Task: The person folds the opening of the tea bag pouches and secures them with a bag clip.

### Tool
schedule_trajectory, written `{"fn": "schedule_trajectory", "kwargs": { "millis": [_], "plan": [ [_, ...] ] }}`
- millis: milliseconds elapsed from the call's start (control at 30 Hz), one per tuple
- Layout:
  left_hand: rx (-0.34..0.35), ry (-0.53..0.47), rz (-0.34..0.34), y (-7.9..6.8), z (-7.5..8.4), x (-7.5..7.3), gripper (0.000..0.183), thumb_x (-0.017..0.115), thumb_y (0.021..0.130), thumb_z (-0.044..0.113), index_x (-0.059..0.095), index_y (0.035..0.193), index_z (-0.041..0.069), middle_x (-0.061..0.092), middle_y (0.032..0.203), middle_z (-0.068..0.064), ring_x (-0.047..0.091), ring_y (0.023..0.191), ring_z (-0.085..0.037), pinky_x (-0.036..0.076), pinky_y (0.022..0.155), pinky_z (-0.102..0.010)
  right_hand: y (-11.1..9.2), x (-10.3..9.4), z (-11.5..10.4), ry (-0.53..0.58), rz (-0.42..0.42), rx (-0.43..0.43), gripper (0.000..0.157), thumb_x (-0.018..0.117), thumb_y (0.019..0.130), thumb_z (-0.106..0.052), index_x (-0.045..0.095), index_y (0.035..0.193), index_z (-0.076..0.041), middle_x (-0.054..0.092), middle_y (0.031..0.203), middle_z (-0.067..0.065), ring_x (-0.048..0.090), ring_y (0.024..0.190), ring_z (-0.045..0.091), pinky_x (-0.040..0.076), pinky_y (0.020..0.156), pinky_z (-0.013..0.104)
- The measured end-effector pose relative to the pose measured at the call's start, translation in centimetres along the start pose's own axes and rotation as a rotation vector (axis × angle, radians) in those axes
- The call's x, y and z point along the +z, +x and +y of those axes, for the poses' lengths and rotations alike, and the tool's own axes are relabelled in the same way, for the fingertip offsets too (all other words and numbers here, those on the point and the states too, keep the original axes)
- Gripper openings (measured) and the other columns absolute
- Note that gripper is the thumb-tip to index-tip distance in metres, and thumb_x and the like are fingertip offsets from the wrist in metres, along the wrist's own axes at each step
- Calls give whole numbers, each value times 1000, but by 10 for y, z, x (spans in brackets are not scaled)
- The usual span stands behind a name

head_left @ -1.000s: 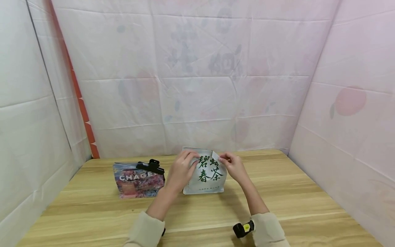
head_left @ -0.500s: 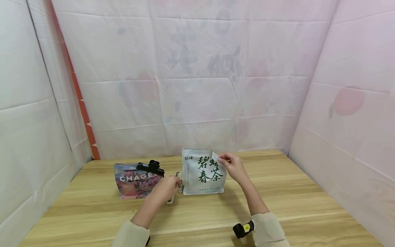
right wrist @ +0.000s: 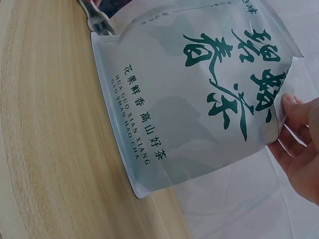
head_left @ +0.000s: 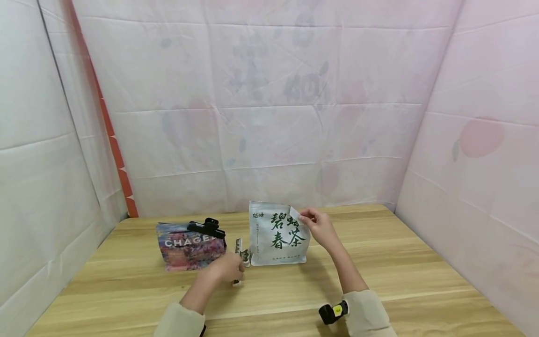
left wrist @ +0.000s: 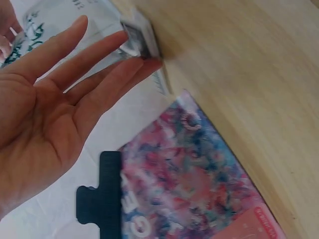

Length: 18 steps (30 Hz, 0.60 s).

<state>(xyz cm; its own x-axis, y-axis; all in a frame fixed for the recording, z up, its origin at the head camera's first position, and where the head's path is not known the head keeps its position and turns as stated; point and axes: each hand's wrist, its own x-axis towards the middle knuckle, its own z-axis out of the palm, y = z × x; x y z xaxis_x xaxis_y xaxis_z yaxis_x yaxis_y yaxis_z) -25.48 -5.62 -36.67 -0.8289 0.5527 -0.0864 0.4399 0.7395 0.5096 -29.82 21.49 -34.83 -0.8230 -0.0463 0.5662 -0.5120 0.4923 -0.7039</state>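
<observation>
My right hand [head_left: 316, 229] pinches the folded top right corner of a white tea bag [head_left: 269, 255] with green writing, which stands upright. In the right wrist view, thumb and fingers grip that corner [right wrist: 284, 94]. Left of the bag, my left hand [head_left: 227, 267] is low at the table, thumb and fingertips on a white bag clip [head_left: 238, 245] with dark print. The left wrist view shows the clip [left wrist: 142, 37] blurred at the fingertips, the other fingers stretched out. My hand hides part of the clip's lower half in the head view.
A colourful CHAGEE bag [head_left: 185, 257] stands to the left, its folded top held by a black clip [head_left: 206, 229]. Both bags are on a wooden table [head_left: 269, 304] with white printed cloth [head_left: 269, 140] behind and at the sides.
My left hand has left the tea bag's top and come down to the white clip, which has shifted slightly toward me and turned. The right hand keeps holding the bag's corner.
</observation>
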Motion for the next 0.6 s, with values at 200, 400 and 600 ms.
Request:
{"fn": "schedule_trajectory", "kwargs": {
  "millis": [200,400,600],
  "plan": [
    [-13,101,111,6,4,3,17,68,81,5,66,94,-5,64,90,-15,60,78,-25,49,66,-37,0,-1,1,-13,2,8,4,65,83,1,64,86,4,63,77,8,55,69,17,46,60,24],
    [-33,256,213,22,-3,1,14,67,78,1,63,90,-3,58,83,-12,57,79,-28,48,70,-41,1,-1,3,-4,1,-12,5,65,83,0,64,86,4,63,76,9,55,69,17,46,61,24],
    [20,250,181,42,-28,8,14,67,76,-1,64,90,-3,56,83,-11,53,76,-25,46,68,-39,0,-1,4,40,26,-112,8,66,84,-5,64,82,2,62,72,2,53,65,12,44,56,22]
  ]
}}
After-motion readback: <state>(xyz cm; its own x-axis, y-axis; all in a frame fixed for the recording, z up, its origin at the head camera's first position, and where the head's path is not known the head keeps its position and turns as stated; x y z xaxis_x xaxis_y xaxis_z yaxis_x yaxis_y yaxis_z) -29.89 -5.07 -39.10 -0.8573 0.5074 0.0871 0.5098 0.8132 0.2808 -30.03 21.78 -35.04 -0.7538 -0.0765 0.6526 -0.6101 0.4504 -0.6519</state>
